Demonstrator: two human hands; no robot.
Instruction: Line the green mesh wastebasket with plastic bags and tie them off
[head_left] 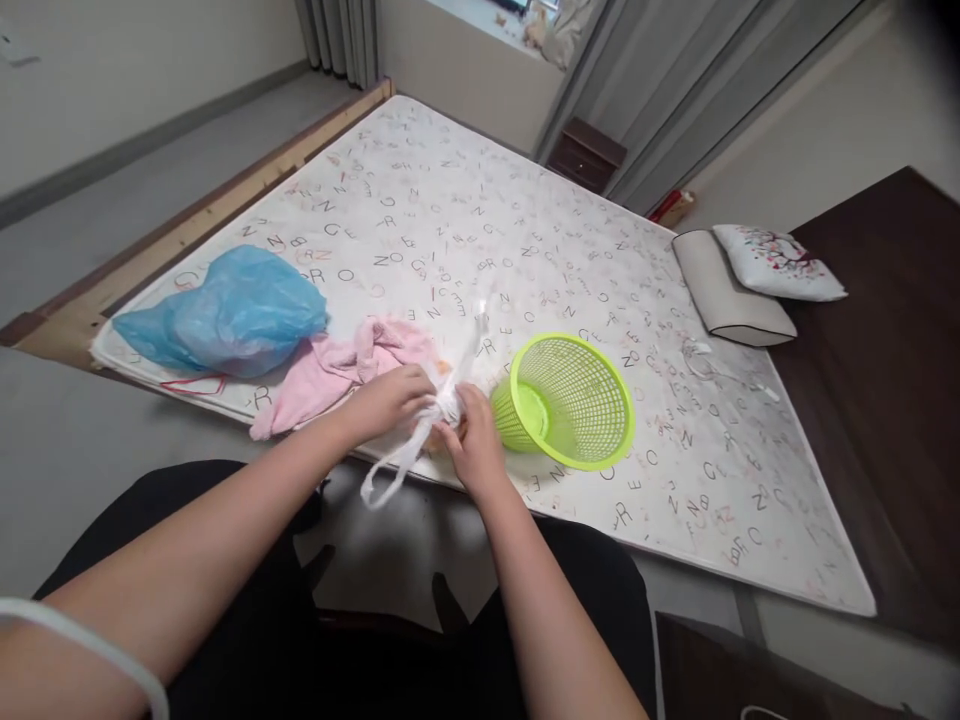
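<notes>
Both hands are on a white plastic bag [409,452] near the front edge of the mattress. My left hand [396,402] grips the gathered plastic from the left, fingers curled. On the other side, my right hand [474,438] pinches it with thumb and fingers. The plastic is bunched into what looks like a knot between them. One looped handle hangs toward me, and another strip sticks up away from me. A pink cloth [322,378] lies crumpled left of the bag. To the right, a lime-green mesh basket [521,425] leans over, its opening tilted toward the right.
A blue plastic bag [251,305] sits at the mattress's left corner, with a red string [193,384] below it. The letter-printed mattress [465,240] spreads ahead. A grey pillow [731,290] and a white patterned cushion [780,262] lie at the right. A white cable [720,372] rests near them.
</notes>
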